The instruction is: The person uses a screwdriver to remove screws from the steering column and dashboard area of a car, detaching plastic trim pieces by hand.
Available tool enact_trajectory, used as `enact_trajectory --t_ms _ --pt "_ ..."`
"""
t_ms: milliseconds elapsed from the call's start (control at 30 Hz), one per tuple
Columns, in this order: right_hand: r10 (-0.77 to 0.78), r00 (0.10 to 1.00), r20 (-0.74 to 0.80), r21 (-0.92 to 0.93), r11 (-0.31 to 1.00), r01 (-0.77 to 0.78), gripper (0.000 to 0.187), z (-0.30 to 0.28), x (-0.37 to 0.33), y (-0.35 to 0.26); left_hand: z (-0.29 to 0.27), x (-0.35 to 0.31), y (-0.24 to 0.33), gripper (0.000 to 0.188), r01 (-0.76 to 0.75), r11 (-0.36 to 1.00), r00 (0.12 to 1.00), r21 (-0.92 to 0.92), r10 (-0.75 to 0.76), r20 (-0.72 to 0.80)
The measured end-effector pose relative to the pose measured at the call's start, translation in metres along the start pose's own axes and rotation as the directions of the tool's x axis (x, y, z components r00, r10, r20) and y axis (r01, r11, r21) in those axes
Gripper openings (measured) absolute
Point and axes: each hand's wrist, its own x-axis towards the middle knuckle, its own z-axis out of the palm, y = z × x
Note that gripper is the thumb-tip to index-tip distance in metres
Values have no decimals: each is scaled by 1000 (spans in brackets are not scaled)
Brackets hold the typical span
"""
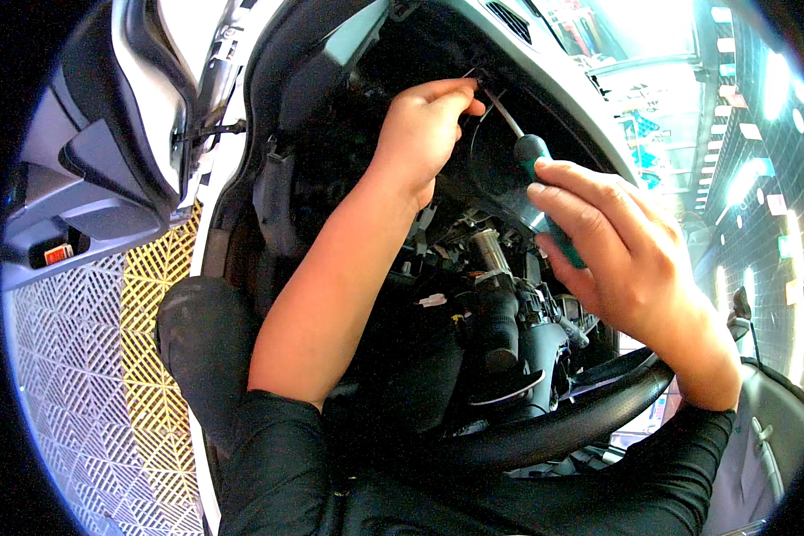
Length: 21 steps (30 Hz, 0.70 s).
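The right hand (634, 246) is wrapped around the handle of a green-and-black screwdriver (533, 152), its shaft slanting up-left to the left hand (420, 129), whose fingertips are drawn together; what they pinch, if anything, cannot be told. Close right of the shaft runs the pale dashboard edge (585, 80); below the grip lie exposed column parts (498, 313) and the steering wheel (590, 429). Far left, floor grating (158, 304) shows under the open car door (107, 192), whose pocket holds an orange-red packet (59, 255), its print too small to read.
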Motion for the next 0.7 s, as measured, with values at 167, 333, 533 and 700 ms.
enact_trajectory --t_ms 167,333,533,700 --pt "57 998 21 -60 997 -55 48 -6 7 -4 0 -8 0 29 -26 999 1000 -34 26 -12" --pt "316 946 -68 -167 931 -323 41 -7 11 -1 23 -59 17 25 363 884 910 -294 -269 316" --pt "461 883 88 -209 875 -436 57 -20 23 -6 27 -59 14 16 489 721 801 -492 -147 580" --pt "323 941 103 -289 915 -282 55 -15 12 -32 33 -62 2 24 478 736 845 -480 -237 479"
